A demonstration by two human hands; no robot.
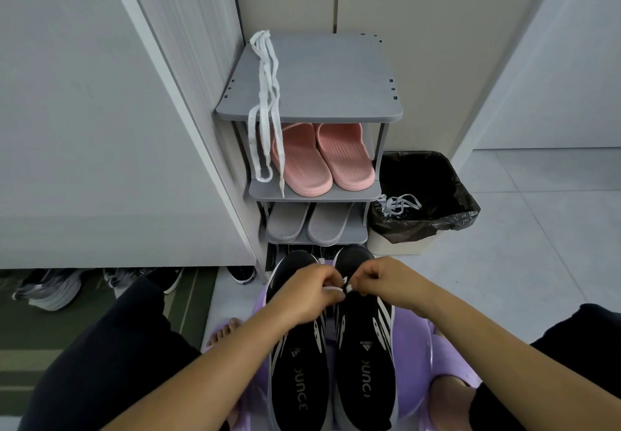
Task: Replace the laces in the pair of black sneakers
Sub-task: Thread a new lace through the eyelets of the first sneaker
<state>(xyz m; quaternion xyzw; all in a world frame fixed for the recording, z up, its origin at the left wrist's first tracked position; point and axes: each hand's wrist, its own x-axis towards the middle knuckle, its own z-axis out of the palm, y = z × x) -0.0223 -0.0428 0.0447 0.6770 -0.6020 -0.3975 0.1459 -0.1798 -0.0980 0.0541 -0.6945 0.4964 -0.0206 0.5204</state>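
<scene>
Left hand (pixel 311 291) and right hand (pixel 378 279) pinch a white lace (pixel 335 287); black sneakers (pixel 364 380) beneath the grip judged barely threaded.

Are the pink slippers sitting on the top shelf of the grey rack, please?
No, the pink slippers sit on the second shelf, while the top shelf holds white laces.

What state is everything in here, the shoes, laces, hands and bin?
Black sneakers, side by side on purple stool.
White lace, pinched between both hands.
Left hand, pinching lace.
Right hand, pinching lace.
Spare laces, draped over rack top.
Pink slippers, shelved.
Bin, open, loose lace over rim.
</scene>
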